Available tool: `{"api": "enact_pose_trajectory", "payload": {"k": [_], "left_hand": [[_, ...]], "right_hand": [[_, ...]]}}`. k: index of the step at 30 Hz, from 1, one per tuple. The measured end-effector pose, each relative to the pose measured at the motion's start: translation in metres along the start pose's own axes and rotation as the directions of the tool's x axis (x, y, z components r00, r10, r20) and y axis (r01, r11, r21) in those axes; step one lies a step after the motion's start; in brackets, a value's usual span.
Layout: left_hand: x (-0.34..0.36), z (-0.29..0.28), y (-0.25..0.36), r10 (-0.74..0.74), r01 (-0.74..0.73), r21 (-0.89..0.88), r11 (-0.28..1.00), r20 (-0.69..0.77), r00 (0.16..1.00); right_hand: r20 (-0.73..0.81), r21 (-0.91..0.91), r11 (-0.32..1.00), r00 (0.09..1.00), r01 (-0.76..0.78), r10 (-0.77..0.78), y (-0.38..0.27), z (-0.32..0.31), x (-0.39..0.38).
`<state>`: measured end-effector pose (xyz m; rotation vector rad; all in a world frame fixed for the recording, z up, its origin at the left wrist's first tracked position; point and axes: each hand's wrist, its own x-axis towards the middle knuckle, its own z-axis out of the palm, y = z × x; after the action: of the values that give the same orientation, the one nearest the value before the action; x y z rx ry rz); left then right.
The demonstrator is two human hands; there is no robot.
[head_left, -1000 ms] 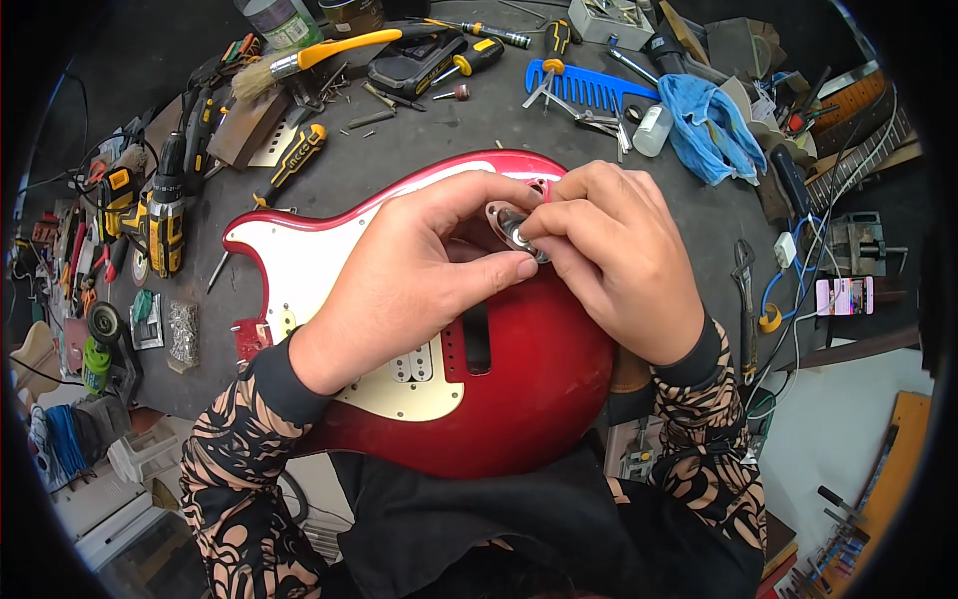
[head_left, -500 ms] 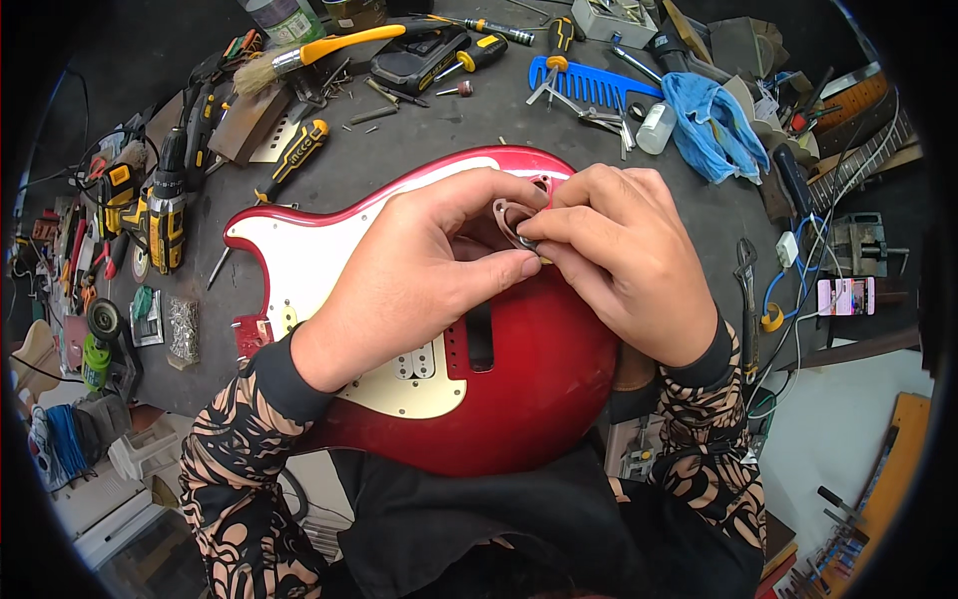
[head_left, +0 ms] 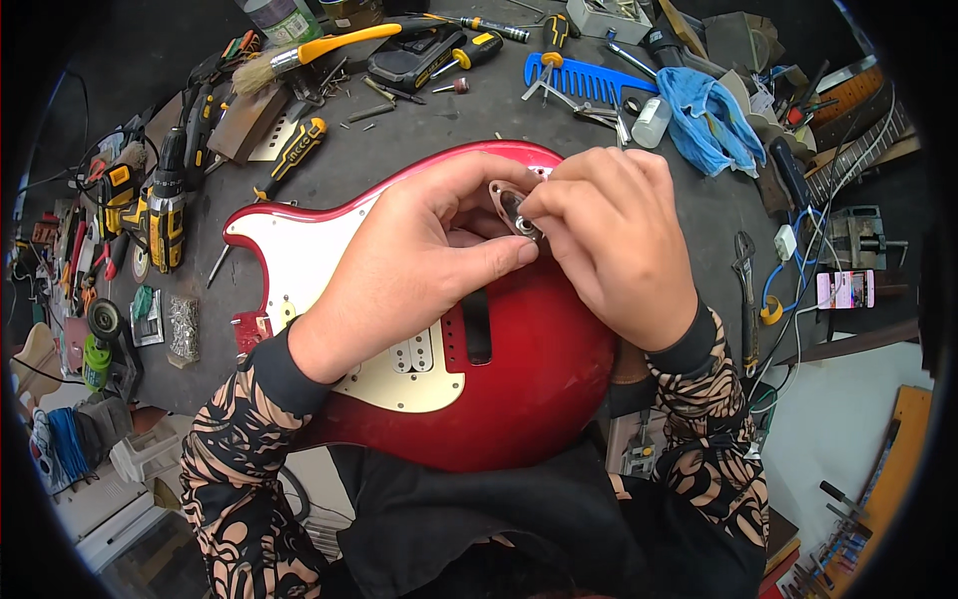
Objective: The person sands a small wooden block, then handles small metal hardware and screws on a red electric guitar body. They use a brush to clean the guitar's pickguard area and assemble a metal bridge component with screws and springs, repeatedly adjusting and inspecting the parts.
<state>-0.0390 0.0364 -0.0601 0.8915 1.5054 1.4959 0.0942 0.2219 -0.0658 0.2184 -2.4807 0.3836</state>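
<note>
Fingertips of both hands meet over a small oval metal jack plate at the upper edge of a red electric guitar body. The right hand pinches the plate between thumb and forefinger; the left hand presses its thumb and forefinger against the plate's near side, its other fingers curled over the white pickguard.

The guitar body lies flat, face up, on a dark workbench. Its long axis runs from the horns at the person's left to the rounded lower bout at the right, which hangs over the bench's near edge above the person's lap. A dark open pickup slot sits just below the hands.

Behind the guitar lie a yellow-handled brush, a yellow-and-black screwdriver, a blue comb and a crumpled blue cloth, with a small white bottle between comb and cloth. At far left a yellow-and-black cordless drill rests near a small clear bag of screws. At right, a wrench and a phone with a lit pink screen lie near the bench's edge.

Bare benchtop shows between the guitar's upper edge and the tools, and left of the horns.
</note>
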Motion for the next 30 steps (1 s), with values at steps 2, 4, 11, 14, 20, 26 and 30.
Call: {"api": "enact_pose_trajectory", "payload": {"k": [2,4,11,14,20,26,30], "left_hand": [[0.000,0.000,0.001,0.003,-0.003,0.011,1.000,-0.003,1.000],[-0.001,0.002,0.002,0.011,-0.011,0.010,1.000,-0.006,1.000],[-0.002,0.002,-0.002,0.024,-0.024,0.027,0.999,-0.002,1.000],[-0.001,0.003,-0.001,0.023,-0.023,0.023,0.999,0.002,1.000],[-0.002,0.005,0.002,0.010,-0.010,0.005,1.000,0.008,1.000],[-0.002,0.003,0.004,-0.026,0.026,-0.028,0.999,0.014,1.000],[0.000,0.003,0.002,-0.004,0.004,-0.026,1.000,0.003,1.000]], "right_hand": [[0.012,0.076,0.996,0.999,-0.041,0.040,0.001,-0.001,0.000],[0.057,0.134,0.988,0.996,-0.072,0.064,0.001,-0.003,-0.001],[0.111,0.178,0.980,0.992,-0.086,0.066,0.000,-0.007,0.000],[0.082,0.152,0.986,0.995,-0.066,0.054,0.000,-0.005,0.000],[0.013,0.126,0.991,0.999,-0.040,0.038,0.001,0.000,0.000],[0.057,0.109,0.993,0.998,-0.043,0.037,0.002,-0.005,-0.002],[0.074,0.130,0.991,0.997,-0.023,0.013,0.005,-0.011,-0.001]]}}
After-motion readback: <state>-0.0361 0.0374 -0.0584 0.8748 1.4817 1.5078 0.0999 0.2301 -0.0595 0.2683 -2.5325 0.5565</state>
